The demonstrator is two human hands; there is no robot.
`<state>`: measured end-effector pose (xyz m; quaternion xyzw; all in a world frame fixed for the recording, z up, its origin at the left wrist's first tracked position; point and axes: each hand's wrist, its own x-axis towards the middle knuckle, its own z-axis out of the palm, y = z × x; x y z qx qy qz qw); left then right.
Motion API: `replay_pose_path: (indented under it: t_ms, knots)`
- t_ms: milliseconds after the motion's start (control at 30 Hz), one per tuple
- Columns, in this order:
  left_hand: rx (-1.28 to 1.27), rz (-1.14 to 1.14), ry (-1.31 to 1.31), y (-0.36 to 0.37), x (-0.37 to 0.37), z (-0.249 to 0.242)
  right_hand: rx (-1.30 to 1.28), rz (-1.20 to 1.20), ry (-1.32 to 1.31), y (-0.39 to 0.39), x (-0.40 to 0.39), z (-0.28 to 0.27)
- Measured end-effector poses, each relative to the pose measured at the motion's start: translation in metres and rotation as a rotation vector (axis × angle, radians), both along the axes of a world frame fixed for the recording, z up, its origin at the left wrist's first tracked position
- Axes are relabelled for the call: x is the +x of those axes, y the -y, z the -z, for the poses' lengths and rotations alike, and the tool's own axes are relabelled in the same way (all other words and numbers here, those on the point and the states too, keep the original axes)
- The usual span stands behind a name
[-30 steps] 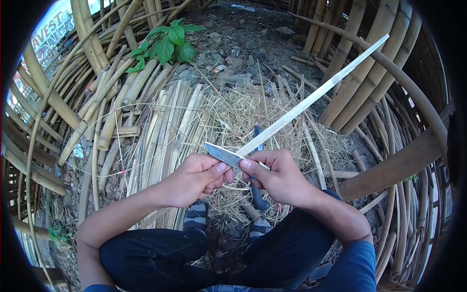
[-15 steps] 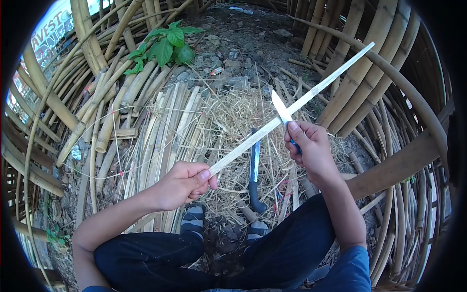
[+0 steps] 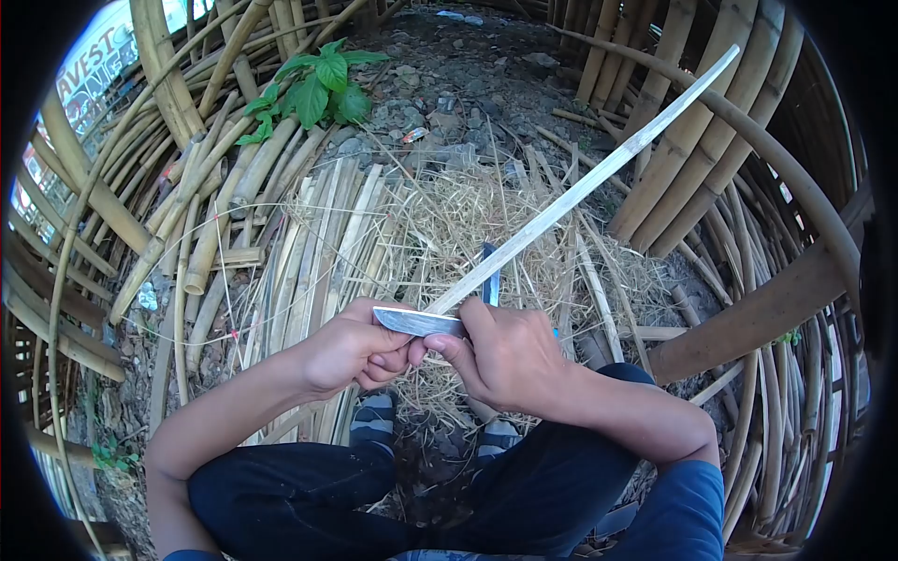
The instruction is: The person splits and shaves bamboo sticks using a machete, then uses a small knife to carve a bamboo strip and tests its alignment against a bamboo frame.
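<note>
The left hand (image 3: pixel 351 351) is curling shut around the near end of a long pale bamboo strip (image 3: pixel 580 187), so that end is hidden inside the fist. From there the strip is running up and away to the right, its far tip ending against the standing bamboo poles (image 3: pixel 673 159). The right hand (image 3: pixel 505 355) is gripping a knife (image 3: pixel 416 323) closed-fisted; the handle is almost wholly covered by the fingers, and only the grey blade is showing, pointing left and lying across the strip right beside the left thumb. Whether the edge is biting into the strip or only resting on it is hard to tell.

Just beyond the right hand, a second knife (image 3: pixel 490 280) is lying in the dry shavings (image 3: pixel 468 220), its lower part hidden behind the hand. Split bamboo slats (image 3: pixel 318 243) are lying to the left of the shavings. A green plant (image 3: pixel 323 84) is growing farther off, beyond the slats.
</note>
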<state>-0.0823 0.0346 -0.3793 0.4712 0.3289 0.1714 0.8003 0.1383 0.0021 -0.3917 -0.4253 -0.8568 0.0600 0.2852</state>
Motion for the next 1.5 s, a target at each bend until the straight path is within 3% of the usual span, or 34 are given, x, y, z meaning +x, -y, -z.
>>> replay_pose_path:
  t_ms: [167,633,1100,1433,1500]
  knots:
    - [0.005,0.038,0.085,-0.005,-0.005,0.004,0.190,0.057,0.036,-0.006,0.005,0.000]
    - [0.049,-0.019,0.032,-0.001,-0.006,-0.001,0.272,0.221,0.051,-0.016,0.030,-0.012]
    - [0.014,-0.006,0.001,0.001,-0.013,0.012,0.101,0.489,-0.035,-0.035,0.078,-0.022]
    - [-0.054,0.007,-0.063,0.002,-0.026,0.021,-0.053,0.711,-0.322,-0.056,0.118,-0.013]
    - [-0.078,0.007,-0.069,0.003,-0.026,0.024,-0.119,0.784,-0.221,-0.059,0.133,-0.017]
